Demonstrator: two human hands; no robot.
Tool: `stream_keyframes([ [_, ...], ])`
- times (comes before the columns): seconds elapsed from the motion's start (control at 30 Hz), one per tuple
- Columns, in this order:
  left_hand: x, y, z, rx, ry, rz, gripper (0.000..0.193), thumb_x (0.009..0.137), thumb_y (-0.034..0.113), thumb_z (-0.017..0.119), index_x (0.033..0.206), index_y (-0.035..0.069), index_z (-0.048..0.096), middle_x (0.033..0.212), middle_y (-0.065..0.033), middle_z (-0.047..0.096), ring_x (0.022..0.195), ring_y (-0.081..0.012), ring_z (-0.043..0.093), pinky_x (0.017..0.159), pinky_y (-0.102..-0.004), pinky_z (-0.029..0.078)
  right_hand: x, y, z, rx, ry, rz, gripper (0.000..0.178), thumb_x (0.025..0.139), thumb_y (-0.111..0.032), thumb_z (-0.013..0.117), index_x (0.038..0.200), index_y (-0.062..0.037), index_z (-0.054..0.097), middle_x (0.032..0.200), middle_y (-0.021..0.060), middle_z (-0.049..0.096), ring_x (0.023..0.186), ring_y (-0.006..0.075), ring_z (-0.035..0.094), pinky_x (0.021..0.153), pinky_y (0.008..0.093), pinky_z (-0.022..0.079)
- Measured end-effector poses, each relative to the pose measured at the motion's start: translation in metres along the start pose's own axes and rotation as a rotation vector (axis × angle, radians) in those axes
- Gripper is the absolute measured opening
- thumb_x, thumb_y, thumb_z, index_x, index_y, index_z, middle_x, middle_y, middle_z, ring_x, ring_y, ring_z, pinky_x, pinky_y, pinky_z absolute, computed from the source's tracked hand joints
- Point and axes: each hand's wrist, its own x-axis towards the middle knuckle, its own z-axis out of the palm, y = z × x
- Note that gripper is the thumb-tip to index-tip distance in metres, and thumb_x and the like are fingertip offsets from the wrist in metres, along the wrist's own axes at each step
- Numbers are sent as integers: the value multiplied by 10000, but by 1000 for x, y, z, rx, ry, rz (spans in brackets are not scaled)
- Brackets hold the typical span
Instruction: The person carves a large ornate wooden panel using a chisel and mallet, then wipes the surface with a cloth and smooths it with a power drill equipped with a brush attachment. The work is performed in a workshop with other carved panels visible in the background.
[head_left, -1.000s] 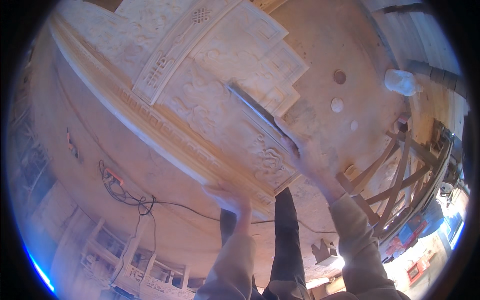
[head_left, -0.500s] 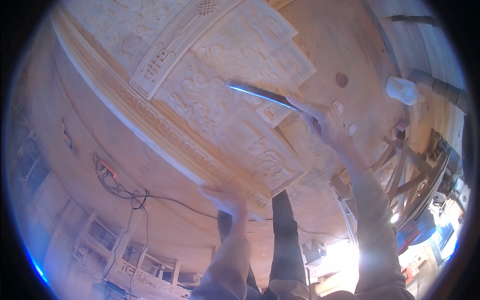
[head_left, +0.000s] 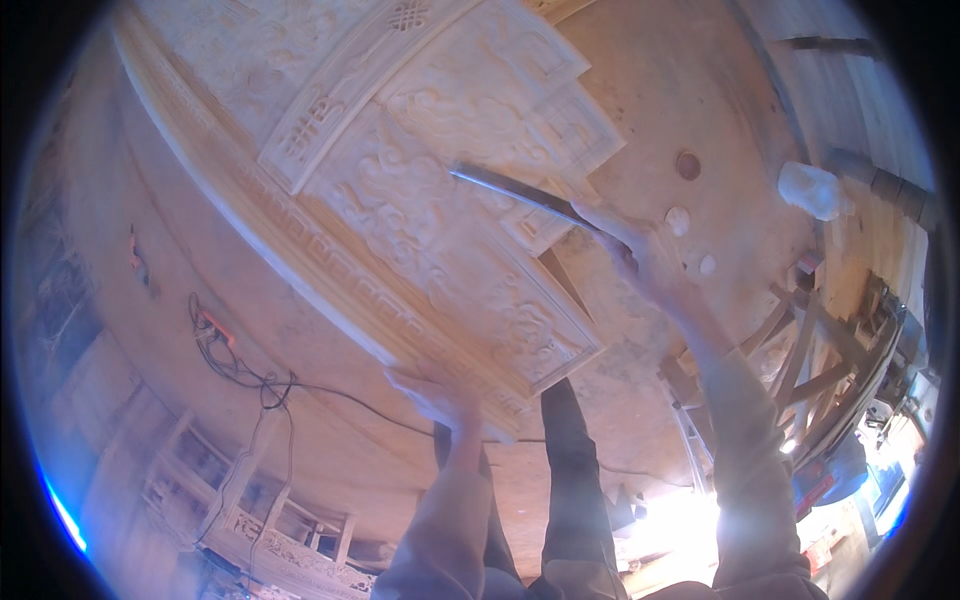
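Observation:
A large pale wooden panel (head_left: 410, 175), carved in relief with scrolls and stepped borders, lies across the middle. My right hand (head_left: 648, 258) is closed round the near end of a long, narrow, flat metal file (head_left: 515, 190). The file's far end points left over the carved scrolls; whether it touches them I cannot tell. Along the panel's left side runs a moulded rail (head_left: 330, 290) with a repeated pattern. My left hand (head_left: 440, 398) grips this rail near its lower end, its fingers over the outer edge and partly blurred.
A black cable with an orange piece (head_left: 215, 328) lies left on the brownish floor. Wooden frames (head_left: 815, 350) stand at the right, near a translucent plastic bag (head_left: 810, 190). Small round discs (head_left: 687, 165) lie right of the panel. Carved furniture parts (head_left: 290, 545) are at lower left.
The panel and my left hand have shifted slightly left in view. The file stays over the same carved area, at nearly the same angle, with its bright glare gone.

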Motion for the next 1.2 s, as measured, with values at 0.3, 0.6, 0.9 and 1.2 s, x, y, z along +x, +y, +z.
stream_keyframes([
  [0.3,-2,-1,0,-49,-19,6,607,1083,312,432,1505,-82,245,1387,-377,456,1203,-541,518,978,-571,448,2,-17,0,-6,-76,221,473,916,-56,671,1364,-207,659,825,159,697,699,336,655,633,414,505],
  [0.6,0,1,0,-52,-33,-42,590,1082,312,443,1498,-67,267,1375,-362,482,1178,-529,541,947,-568,467,-15,-26,25,-98,-5,204,466,944,-74,650,1392,-205,634,781,174,675,628,357,644,614,427,514],
  [0.9,0,1,-1,-15,-12,-8,582,1081,314,448,1493,-60,279,1377,-361,487,1193,-523,543,963,-557,469,3,-21,35,-116,22,67,480,972,-50,603,1438,-165,594,630,148,499,535,221,507,551,326,428],
  [1.2,0,5,-1,-62,-44,-82,576,1085,294,441,1491,-84,286,1424,-363,454,1240,-521,520,1003,-553,455,-18,-31,26,-103,12,262,516,924,-104,679,1417,-235,600,790,193,682,652,382,658,575,443,501],
])
